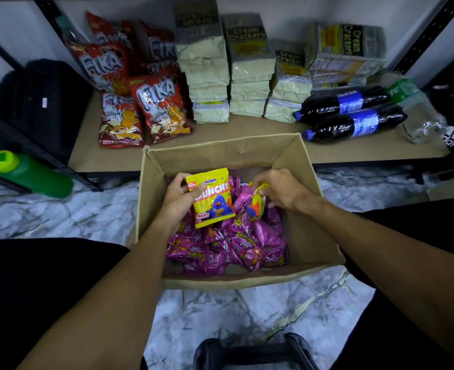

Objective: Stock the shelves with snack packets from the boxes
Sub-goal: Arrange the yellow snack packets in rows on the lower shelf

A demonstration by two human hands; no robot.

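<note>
An open cardboard box [303, 209] stands on the floor in front of the low shelf [247, 140]. Several pink snack packets [236, 244] fill its bottom. My left hand [179, 198] holds a yellow Crunchy packet [212, 201] upright above the pink ones, thumb across its front. My right hand [282, 190] pinches a second yellow packet [256, 205] by its top edge, over the middle of the box; this packet is seen edge-on and crumpled.
On the shelf lie red Fika packets [140, 102], stacks of cream cracker packs [247, 76] and two dark Pepsi bottles [351, 113]. A green bottle [31, 172] lies at left by a black shelf post. A black bag [41, 97] sits far left. Marble floor surrounds the box.
</note>
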